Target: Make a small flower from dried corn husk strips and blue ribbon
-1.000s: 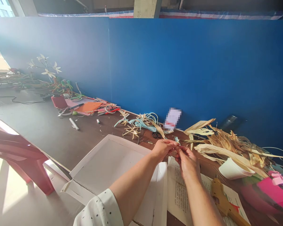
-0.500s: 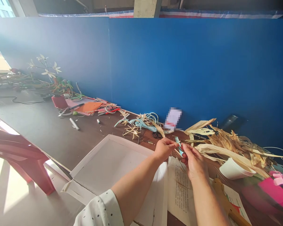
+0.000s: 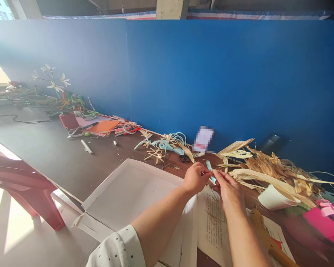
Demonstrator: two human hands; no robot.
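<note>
A narrow light-blue strip [image 3: 209, 165], paper or ribbon by its look, is held up between my two hands over the table. My right hand [image 3: 230, 191] pinches its lower part between thumb and fingers. My left hand [image 3: 195, 178] is closed right beside it, fingertips at the strip; exactly what they grip is hidden. Just behind my left hand lie black-handled scissors [image 3: 184, 158] and a dry corn husk piece [image 3: 187, 151]. Under my hands is a printed sheet [image 3: 211, 226].
A white cardboard box lid [image 3: 122, 193] lies left of my arms. Dried corn husks [image 3: 269, 167], a white cup [image 3: 278, 197] and a yellow glue gun [image 3: 267, 233] are on the right. A blue panel [image 3: 211, 74] stands behind; a red chair [image 3: 25, 185] is at left.
My left fingers have curled in and shifted slightly down along the strip. The right hand keeps its pinch, almost in the same place.
</note>
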